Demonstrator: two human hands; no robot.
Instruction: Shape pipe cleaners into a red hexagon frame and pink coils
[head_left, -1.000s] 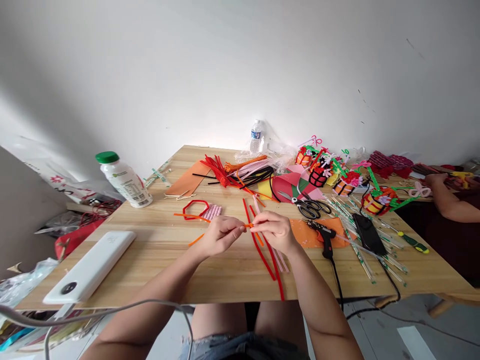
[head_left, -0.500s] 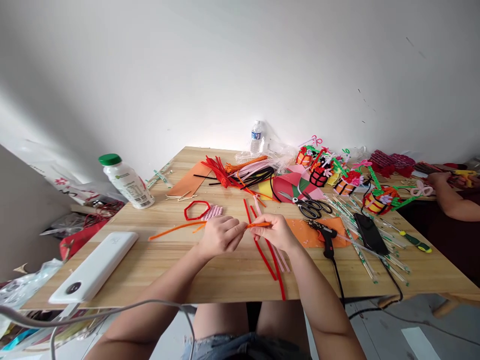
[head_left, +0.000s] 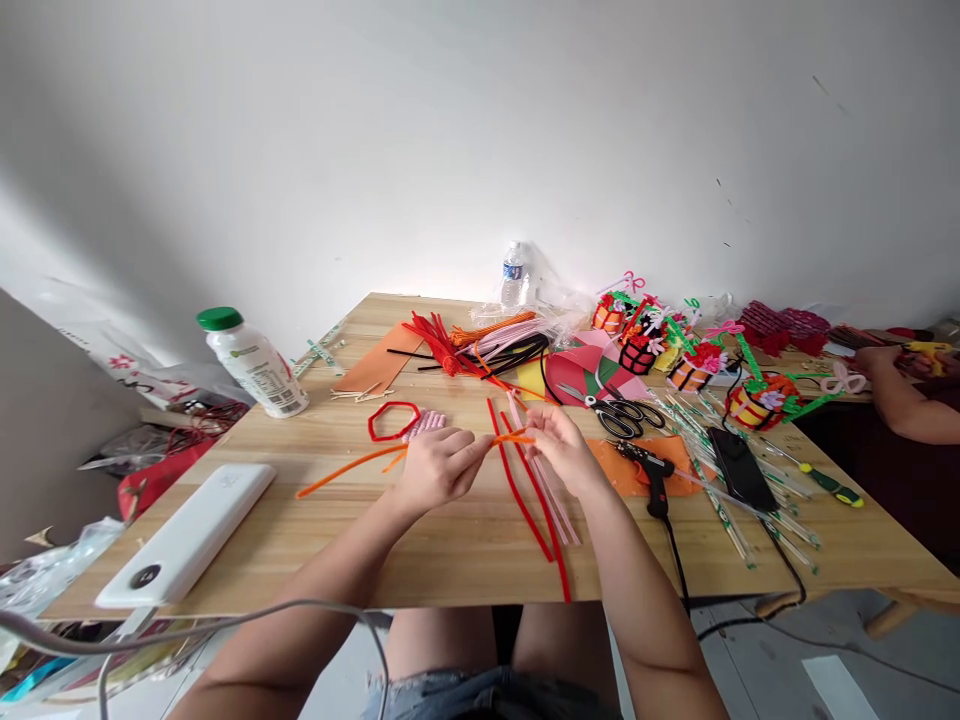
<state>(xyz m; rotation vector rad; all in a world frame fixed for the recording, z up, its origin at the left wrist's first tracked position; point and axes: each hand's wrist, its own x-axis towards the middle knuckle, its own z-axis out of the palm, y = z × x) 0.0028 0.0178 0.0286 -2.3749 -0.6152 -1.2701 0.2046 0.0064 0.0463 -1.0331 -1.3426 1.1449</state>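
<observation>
My left hand [head_left: 435,467] is closed in a pinch on an orange pipe cleaner [head_left: 349,468] whose long tail runs left across the wooden table [head_left: 465,545]. My right hand [head_left: 559,450] is closed on the short right end of the same pipe cleaner, near the fingertips of the left. Under the right hand lie long red pipe cleaners [head_left: 529,495] and pink ones [head_left: 559,505]. A red pipe-cleaner hexagon [head_left: 392,420] and a small pink woven piece [head_left: 427,423] rest just beyond my left hand.
A black glue gun [head_left: 649,470], scissors [head_left: 619,413], phone [head_left: 739,468], white power bank [head_left: 187,532] and green-capped bottle [head_left: 251,362] sit around. Pipe cleaner bundles [head_left: 480,345], small craft baskets [head_left: 690,365] and striped sticks fill the far right. Another person's arm [head_left: 904,400] rests at the right edge.
The orange pipe cleaner's tail swung down onto the table at the left. My right hand moved slightly up and away, loosening its fingers along the short orange end.
</observation>
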